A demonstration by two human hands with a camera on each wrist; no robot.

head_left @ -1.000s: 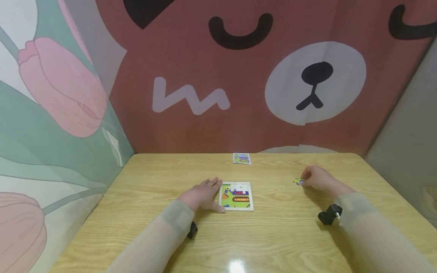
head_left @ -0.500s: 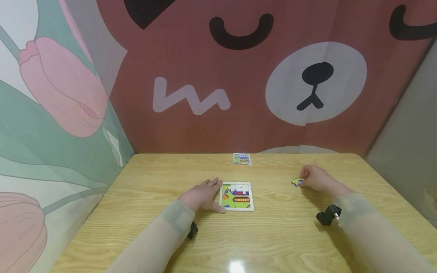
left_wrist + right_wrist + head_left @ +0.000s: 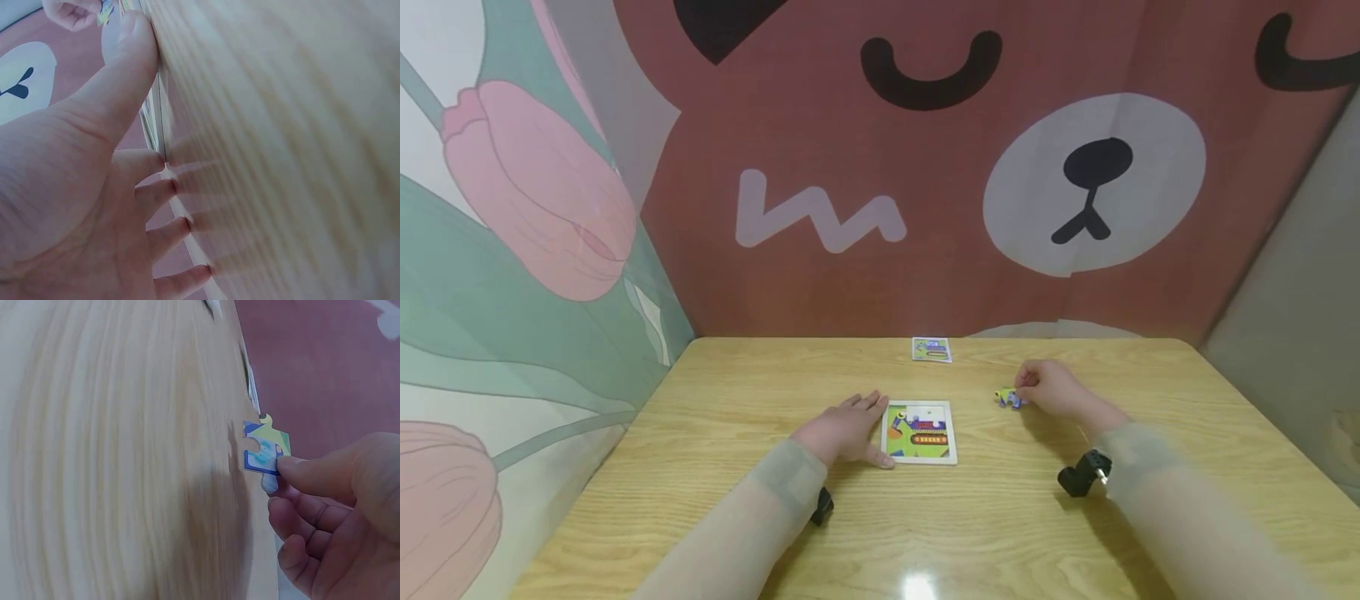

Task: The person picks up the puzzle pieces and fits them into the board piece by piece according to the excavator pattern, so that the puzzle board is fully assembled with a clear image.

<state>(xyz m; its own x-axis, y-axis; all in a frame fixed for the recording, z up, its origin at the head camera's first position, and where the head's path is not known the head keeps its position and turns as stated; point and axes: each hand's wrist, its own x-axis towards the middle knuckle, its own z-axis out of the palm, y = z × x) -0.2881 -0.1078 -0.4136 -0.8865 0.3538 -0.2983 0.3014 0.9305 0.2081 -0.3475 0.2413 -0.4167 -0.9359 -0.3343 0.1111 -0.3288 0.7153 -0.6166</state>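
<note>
A puzzle piece (image 3: pixel 265 447), green, blue and pale, is pinched between the thumb and fingers of my right hand (image 3: pixel 1056 390), just above the table to the right of the puzzle board. The square puzzle board (image 3: pixel 952 433) has a white frame and a picture of a tracked digger, with a white gap at its upper part. Against the board's left edge rests my left hand (image 3: pixel 846 429), fingers spread and thumb along the near corner. In the left wrist view the thumb (image 3: pixel 125 75) and straight fingers touch the board's side and the table.
A small picture card (image 3: pixel 932 348) with a similar digger lies at the table's far edge. The wooden table (image 3: pixel 760 375) meets a wall (image 3: pixel 820 292) painted with a bear's face. A camera (image 3: pixel 1084 473) hangs under the right wrist.
My right hand first turns the puzzle piece slightly, then carries it left toward the puzzle board. The left hand and the board stay where they were.
</note>
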